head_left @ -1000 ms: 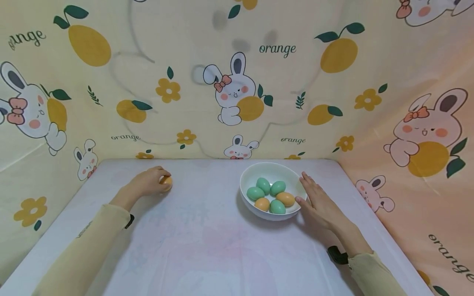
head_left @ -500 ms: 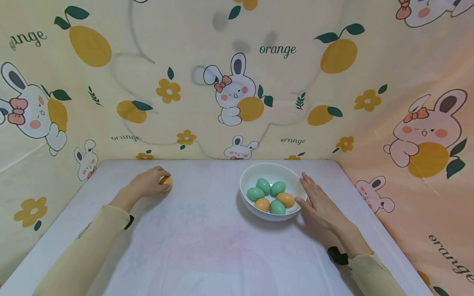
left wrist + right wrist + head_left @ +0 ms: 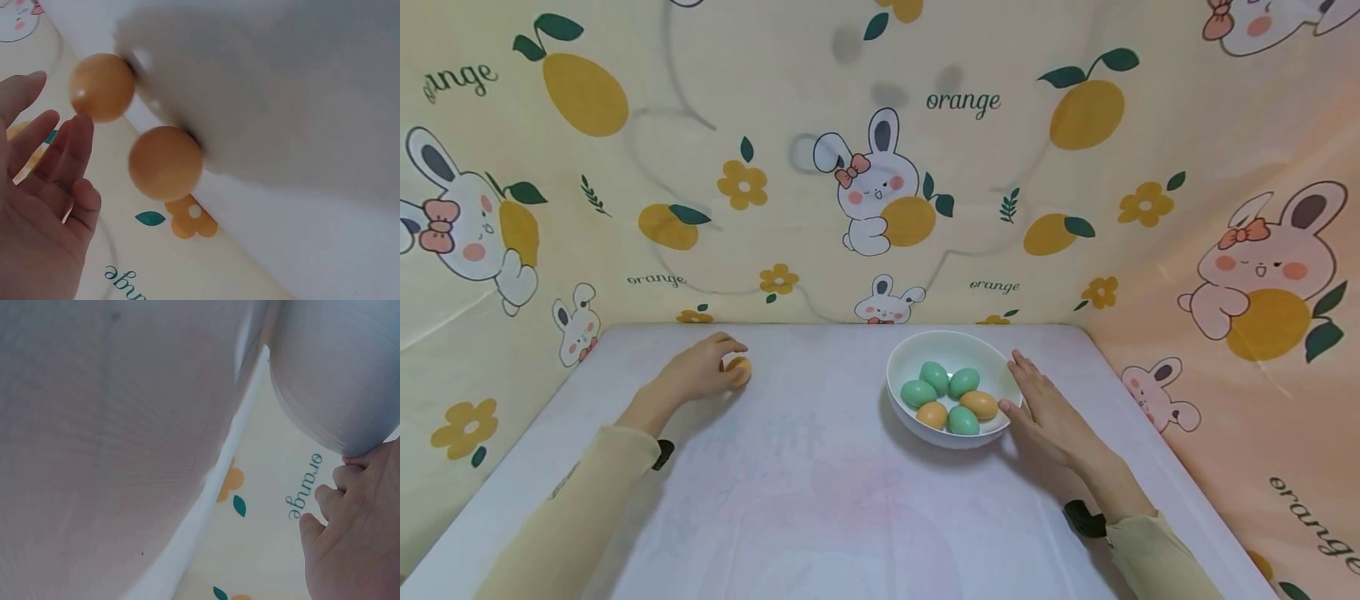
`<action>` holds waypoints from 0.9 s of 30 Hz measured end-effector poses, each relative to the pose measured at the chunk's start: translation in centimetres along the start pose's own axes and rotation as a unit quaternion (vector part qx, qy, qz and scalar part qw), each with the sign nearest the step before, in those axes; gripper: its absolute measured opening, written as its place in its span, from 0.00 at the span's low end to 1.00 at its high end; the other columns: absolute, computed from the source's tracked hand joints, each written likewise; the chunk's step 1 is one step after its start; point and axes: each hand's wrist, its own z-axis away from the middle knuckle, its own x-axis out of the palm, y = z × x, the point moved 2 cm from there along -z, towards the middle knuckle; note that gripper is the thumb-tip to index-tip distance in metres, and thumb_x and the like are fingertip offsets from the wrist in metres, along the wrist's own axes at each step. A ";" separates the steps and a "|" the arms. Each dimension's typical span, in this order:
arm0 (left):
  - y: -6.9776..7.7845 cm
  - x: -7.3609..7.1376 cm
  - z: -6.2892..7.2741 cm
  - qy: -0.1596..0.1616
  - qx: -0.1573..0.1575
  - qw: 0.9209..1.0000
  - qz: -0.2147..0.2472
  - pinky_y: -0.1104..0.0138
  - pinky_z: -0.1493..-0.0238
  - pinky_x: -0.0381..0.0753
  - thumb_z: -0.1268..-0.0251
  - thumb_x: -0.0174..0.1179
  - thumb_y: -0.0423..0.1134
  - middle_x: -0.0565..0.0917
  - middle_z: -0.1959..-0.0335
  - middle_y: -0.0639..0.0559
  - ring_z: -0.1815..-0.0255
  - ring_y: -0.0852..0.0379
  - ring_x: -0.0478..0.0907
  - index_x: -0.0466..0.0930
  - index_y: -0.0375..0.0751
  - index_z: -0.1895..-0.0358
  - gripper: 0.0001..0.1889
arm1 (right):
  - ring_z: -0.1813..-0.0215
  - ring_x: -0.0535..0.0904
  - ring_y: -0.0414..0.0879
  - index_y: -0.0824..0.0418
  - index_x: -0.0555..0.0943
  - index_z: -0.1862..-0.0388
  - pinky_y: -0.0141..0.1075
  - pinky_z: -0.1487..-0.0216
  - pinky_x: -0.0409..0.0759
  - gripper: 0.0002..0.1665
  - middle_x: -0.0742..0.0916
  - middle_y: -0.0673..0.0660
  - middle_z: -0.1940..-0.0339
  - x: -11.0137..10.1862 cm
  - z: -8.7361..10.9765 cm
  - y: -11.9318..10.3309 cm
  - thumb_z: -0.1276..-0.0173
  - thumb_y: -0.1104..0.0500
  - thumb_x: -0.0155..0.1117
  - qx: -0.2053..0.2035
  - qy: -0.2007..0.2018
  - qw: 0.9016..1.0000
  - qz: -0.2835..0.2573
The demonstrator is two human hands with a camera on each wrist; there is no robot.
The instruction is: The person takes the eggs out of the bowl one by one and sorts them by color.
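Observation:
At the far left of the table my left hand is beside an orange egg, its fingers spread and loosely bent. In the left wrist view two orange eggs lie on the table, a nearer-hand egg and another egg; the fingertips are at the edge of the first, and I cannot tell whether they touch it. My right hand rests with straight fingers against the right side of a white bowl. Several green eggs and two orange eggs lie in the bowl.
The white table ends at the back against a hanging cloth printed with rabbits and oranges. More of this cloth hangs along both sides. A dark strap is on the right wrist.
The left hand's fingers have loosened and lifted a little off the orange egg they were around. The right hand and the bowl stay as they were.

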 end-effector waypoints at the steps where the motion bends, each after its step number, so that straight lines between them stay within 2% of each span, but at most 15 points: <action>1: 0.2 0.0 0.0 0.006 0.001 1.000 0.006 0.49 0.57 0.82 0.28 0.62 0.42 0.77 0.37 0.35 0.58 0.48 0.80 0.79 0.34 0.35 0.23 | 0.14 0.44 0.64 0.65 0.49 0.14 0.62 0.19 0.47 0.48 0.49 0.61 0.12 0.0 0.0 0.0 0.17 0.37 0.48 -0.001 0.000 1.000 0.000; 5: 1.1 0.0 -0.1 0.042 0.011 0.999 0.031 0.58 0.64 0.78 0.28 0.64 0.41 0.78 0.40 0.39 0.62 0.53 0.77 0.80 0.36 0.35 0.22 | 0.14 0.44 0.64 0.64 0.48 0.14 0.62 0.19 0.47 0.48 0.49 0.61 0.12 0.0 0.0 0.0 0.17 0.37 0.47 -0.003 0.002 1.000 0.001; 12: 3.6 0.4 -0.2 0.117 0.058 0.989 0.063 0.60 0.64 0.78 0.28 0.66 0.38 0.79 0.39 0.41 0.62 0.51 0.79 0.82 0.38 0.37 0.19 | 0.14 0.44 0.64 0.64 0.48 0.14 0.62 0.18 0.46 0.48 0.49 0.61 0.12 0.0 0.0 -0.1 0.17 0.37 0.47 -0.003 0.001 1.000 -0.004; 23: 8.3 1.0 -1.1 0.143 0.095 0.976 0.132 0.62 0.63 0.77 0.27 0.66 0.37 0.78 0.35 0.44 0.60 0.54 0.80 0.81 0.40 0.35 0.20 | 0.14 0.43 0.64 0.64 0.48 0.14 0.62 0.18 0.46 0.48 0.48 0.61 0.12 0.0 0.1 -0.1 0.17 0.37 0.47 0.002 -0.001 1.000 -0.007; 27: 10.0 1.7 -1.7 0.159 0.124 0.968 0.147 0.61 0.62 0.79 0.28 0.67 0.36 0.78 0.35 0.45 0.61 0.54 0.80 0.81 0.40 0.36 0.20 | 0.14 0.43 0.63 0.64 0.48 0.14 0.62 0.19 0.46 0.48 0.48 0.61 0.12 0.0 0.0 0.0 0.17 0.37 0.47 0.001 0.000 1.000 -0.006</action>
